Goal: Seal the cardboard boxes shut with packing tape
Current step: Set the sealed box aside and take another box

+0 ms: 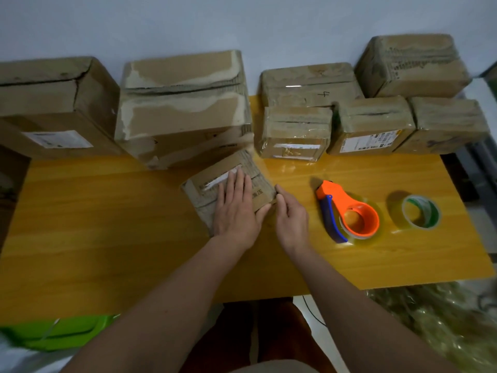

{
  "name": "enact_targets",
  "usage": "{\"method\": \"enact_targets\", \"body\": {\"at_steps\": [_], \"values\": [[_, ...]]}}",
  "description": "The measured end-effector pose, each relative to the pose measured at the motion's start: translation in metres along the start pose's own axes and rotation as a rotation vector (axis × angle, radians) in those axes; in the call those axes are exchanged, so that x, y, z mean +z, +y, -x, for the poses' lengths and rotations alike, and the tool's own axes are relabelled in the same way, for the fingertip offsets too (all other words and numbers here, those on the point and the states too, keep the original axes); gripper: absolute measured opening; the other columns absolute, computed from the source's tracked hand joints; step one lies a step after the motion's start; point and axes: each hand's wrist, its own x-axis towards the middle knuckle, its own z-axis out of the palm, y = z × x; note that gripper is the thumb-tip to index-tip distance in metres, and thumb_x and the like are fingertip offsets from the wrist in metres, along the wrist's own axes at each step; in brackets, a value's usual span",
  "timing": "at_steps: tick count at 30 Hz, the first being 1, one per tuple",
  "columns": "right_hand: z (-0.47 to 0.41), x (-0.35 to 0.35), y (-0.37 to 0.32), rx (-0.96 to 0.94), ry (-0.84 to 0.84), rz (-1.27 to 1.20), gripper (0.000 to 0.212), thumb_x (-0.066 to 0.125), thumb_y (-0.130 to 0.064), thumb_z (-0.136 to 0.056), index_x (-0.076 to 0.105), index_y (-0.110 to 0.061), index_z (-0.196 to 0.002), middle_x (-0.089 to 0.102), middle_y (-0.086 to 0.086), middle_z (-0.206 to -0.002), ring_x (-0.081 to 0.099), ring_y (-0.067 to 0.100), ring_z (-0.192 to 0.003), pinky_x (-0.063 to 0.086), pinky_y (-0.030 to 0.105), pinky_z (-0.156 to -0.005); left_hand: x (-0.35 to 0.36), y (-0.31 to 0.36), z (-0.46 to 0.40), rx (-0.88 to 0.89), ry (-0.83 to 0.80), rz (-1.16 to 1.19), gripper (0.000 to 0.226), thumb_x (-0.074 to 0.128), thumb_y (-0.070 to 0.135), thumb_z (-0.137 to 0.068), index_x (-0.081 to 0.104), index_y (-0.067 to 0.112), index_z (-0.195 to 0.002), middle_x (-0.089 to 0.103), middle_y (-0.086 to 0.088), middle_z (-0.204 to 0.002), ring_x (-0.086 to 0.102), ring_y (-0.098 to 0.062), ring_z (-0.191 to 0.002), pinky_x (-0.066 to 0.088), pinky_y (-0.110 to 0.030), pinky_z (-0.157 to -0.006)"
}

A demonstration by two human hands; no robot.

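Both hands flat on sm. box

The left hand covers part of the small box, so its near top cannot be seen. The white label is too blurry to read. The big brown box is cut off at the left edge.
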Motion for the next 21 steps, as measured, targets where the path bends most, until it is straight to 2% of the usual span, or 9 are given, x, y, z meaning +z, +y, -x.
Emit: {"method": "enact_targets", "body": {"at_steps": [4,7,9,11,12,14,16,18,21], "values": [[0.002,0.012,0.008,0.145,-0.109,0.022,0.041,0.04,-0.038,-0.101,0.065,-0.012,-0.121,0.067,0.01,-0.118,0.059,0.027,-0.112,0.047,0.042,-0.096,0.0,-0.026,0.011,0.102,-0.019,-0.008,0.076,0.01,0.063,-0.094,-0.012,0.021,-0.153,-0.025,-0.005,-0.159,-0.027,-0.02,-0.144,-0.009,-0.041,-0.121],[0.005,0.011,0.007,0.257,-0.237,0.175,0.058,0.03,-0.05,-0.1,0.067,-0.008,-0.114,0.065,0.019,-0.117,0.056,0.037,-0.112,0.045,0.041,-0.094,-0.003,-0.05,0.022,0.208,-0.039,-0.016,0.072,0.014,0.064,-0.095,-0.011,0.029,-0.153,-0.024,-0.004,-0.159,-0.027,-0.019,-0.145,-0.007,-0.041,-0.121],[0.007,0.011,0.001,0.162,-0.162,0.269,0.052,0.029,-0.042,-0.102,0.059,-0.008,-0.127,0.056,0.018,-0.133,0.048,0.033,-0.127,0.038,0.037,-0.102,-0.003,-0.059,0.027,0.26,-0.045,-0.032,0.072,0.014,0.064,-0.095,-0.011,0.029,-0.153,-0.023,-0.003,-0.159,-0.027,-0.018,-0.145,-0.006,-0.041,-0.121],[0.014,0.017,-0.015,-0.061,-0.101,0.228,0.047,0.03,-0.032,-0.104,0.04,-0.01,-0.143,0.038,0.008,-0.151,0.032,0.021,-0.141,0.026,0.032,-0.115,-0.003,-0.061,0.029,0.266,-0.034,-0.037,0.075,0.015,0.063,-0.095,-0.013,0.023,-0.152,-0.024,-0.003,-0.158,-0.027,-0.017,-0.144,-0.007,-0.04,-0.121],[0.018,0.024,-0.021,-0.14,-0.134,0.209,0.047,0.029,-0.03,-0.104,0.032,-0.012,-0.148,0.032,0.004,-0.154,0.026,0.016,-0.143,0.022,0.031,-0.117,-0.002,-0.061,0.029,0.262,-0.03,-0.04,0.076,0.017,0.062,-0.096,-0.014,0.019,-0.152,-0.025,-0.002,-0.158,-0.028,-0.016,-0.144,-0.008,-0.039,-0.121],[0.021,0.04,-0.023,-0.183,-0.205,0.231,0.05,0.028,-0.03,-0.104,0.022,-0.014,-0.152,0.026,0.002,-0.157,0.023,0.013,-0.144,0.021,0.028,-0.118,-0.002,-0.061,0.029,0.261,-0.03,-0.05,0.077,0.02,0.056,-0.098,-0.015,0.014,-0.152,-0.026,-0.003,-0.158,-0.028,-0.016,-0.144,-0.009,-0.038,-0.121],[0.018,0.049,-0.02,-0.156,-0.186,0.266,0.05,0.028,-0.029,-0.104,0.02,-0.014,-0.152,0.028,0.003,-0.156,0.027,0.015,-0.143,0.023,0.026,-0.115,-0.001,-0.061,0.028,0.26,-0.035,-0.056,0.076,0.021,0.053,-0.099,-0.016,0.013,-0.152,-0.026,-0.003,-0.158,-0.028,-0.016,-0.144,-0.008,-0.038,-0.121],[0.015,0.05,-0.021,-0.129,-0.148,0.248,0.048,0.03,-0.027,-0.105,0.026,-0.013,-0.15,0.035,0.004,-0.153,0.034,0.017,-0.14,0.027,0.024,-0.11,-0.002,-0.061,0.028,0.263,-0.041,-0.056,0.076,0.022,0.053,-0.099,-0.015,0.013,-0.152,-0.026,-0.002,-0.158,-0.028,-0.016,-0.144,-0.01,-0.038,-0.121],[0.015,0.046,-0.026,-0.098,-0.138,0.165,0.043,0.034,-0.021,-0.104,0.034,-0.014,-0.147,0.045,0.003,-0.146,0.043,0.018,-0.133,0.029,0.014,-0.1,-0.001,-0.061,0.028,0.267,-0.032,-0.066,0.076,0.022,0.055,-0.099,-0.015,0.013,-0.152,-0.026,-0.003,-0.158,-0.028,-0.017,-0.144,-0.01,-0.038,-0.121]]}}
